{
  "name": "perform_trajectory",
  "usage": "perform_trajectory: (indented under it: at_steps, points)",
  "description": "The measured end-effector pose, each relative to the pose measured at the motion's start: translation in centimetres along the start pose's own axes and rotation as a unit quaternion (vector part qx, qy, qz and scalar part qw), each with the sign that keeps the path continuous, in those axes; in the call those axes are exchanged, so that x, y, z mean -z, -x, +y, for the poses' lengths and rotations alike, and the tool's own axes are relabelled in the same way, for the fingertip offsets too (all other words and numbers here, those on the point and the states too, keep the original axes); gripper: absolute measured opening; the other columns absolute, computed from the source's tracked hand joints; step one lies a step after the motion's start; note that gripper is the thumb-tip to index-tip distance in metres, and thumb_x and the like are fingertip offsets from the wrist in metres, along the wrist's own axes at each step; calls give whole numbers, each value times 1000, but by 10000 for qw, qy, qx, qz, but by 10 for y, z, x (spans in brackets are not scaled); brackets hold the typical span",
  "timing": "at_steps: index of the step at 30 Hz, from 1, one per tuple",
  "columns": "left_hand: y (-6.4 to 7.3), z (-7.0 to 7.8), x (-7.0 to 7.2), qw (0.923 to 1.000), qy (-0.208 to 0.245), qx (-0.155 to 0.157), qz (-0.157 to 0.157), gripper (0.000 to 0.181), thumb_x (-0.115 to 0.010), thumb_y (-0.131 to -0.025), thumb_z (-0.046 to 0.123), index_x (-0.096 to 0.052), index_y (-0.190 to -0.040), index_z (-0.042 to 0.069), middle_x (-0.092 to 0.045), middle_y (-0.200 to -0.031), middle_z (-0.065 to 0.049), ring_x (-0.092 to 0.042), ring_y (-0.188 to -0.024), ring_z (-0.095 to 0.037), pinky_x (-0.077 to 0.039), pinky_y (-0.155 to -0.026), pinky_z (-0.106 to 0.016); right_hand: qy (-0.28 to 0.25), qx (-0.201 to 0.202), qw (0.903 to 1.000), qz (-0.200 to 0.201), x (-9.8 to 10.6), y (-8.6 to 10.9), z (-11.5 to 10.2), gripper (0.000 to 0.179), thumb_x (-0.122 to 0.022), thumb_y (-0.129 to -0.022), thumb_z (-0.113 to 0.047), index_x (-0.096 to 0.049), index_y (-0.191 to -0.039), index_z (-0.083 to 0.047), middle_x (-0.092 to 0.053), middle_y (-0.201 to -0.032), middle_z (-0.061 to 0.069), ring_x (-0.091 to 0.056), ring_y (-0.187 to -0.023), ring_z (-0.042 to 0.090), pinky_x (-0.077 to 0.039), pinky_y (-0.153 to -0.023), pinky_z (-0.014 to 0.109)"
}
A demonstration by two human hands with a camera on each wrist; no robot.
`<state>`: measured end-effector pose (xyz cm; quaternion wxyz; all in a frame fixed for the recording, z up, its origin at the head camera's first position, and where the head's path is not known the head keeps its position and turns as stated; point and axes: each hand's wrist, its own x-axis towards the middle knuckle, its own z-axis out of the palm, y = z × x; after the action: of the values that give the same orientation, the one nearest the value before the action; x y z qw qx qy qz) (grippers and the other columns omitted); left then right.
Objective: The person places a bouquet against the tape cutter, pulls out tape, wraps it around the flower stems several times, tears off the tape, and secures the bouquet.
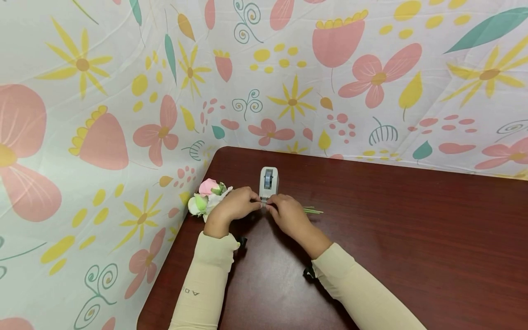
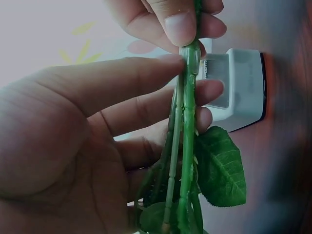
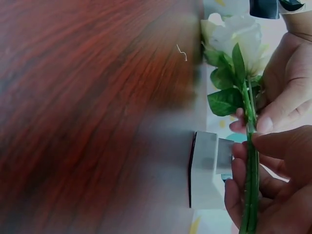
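A bunch of artificial roses lies across both hands, its pink bloom (image 1: 209, 186) and white bloom (image 3: 236, 39) toward the left. My left hand (image 1: 238, 204) grips the green stems (image 2: 187, 151) between thumb and fingers, just below the blooms. Close beside it, my right hand (image 1: 290, 214) pinches the same stems, and their cut ends (image 1: 314, 211) stick out to its right. A short band of clear tape (image 2: 192, 58) wraps the stems where the two thumbs meet. Right behind the fingertips stands a white tape dispenser (image 1: 269, 183) with a roll in it.
The dark reddish-brown table (image 1: 392, 238) extends to the right and front. A flower-printed cloth (image 1: 288, 91) hangs along its back and left edges. A small pale thread-like scrap (image 3: 182, 52) lies on the tabletop.
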<state>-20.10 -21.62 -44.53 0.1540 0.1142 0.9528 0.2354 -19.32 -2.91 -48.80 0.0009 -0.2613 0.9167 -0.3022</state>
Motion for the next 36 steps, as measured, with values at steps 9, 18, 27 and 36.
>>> perform_trajectory:
  at_steps: [9, 18, 27, 36]
  points:
    - [-1, -5, -3, 9998, 90, 95, -133, 23, -60, -102, 30, -77, -99, 15, -69, -87, 3, -57, -75, -15, -46, -71, -31, -138, -45, 9998, -142, -3, 0, 2, 10, -67, -99, -18, -71, -106, -12, -71, -108, 6, -67, -105, 27, -55, -89, 43]
    - [-5, -10, -5, 9990, 408, 42, -175, 21, -63, -100, 26, -78, -93, 12, -68, -81, 0, -53, -72, -13, -43, -68, -27, -159, -20, 9997, -196, -7, -1, 5, 9, -68, -97, -15, -70, -106, -13, -71, -105, 5, -67, -103, 27, -55, -87, 43]
    - [-9, -16, -7, 9983, 524, 23, -263, 22, -65, -98, 26, -77, -86, 11, -68, -80, -2, -52, -70, -13, -42, -67, -27, -238, -151, 9990, -348, -8, -2, 8, 13, -66, -99, -19, -68, -109, -12, -72, -107, 6, -68, -100, 26, -56, -86, 43]
    - [-13, -19, -10, 9978, 570, -36, -323, 23, -65, -98, 25, -77, -86, 10, -70, -80, -4, -52, -70, -12, -41, -68, -26, -617, -615, 9961, -153, -12, -12, 10, 38, -60, -102, -23, -52, -133, -4, -71, -94, 4, -61, -68, 12, -51, -66, 32]
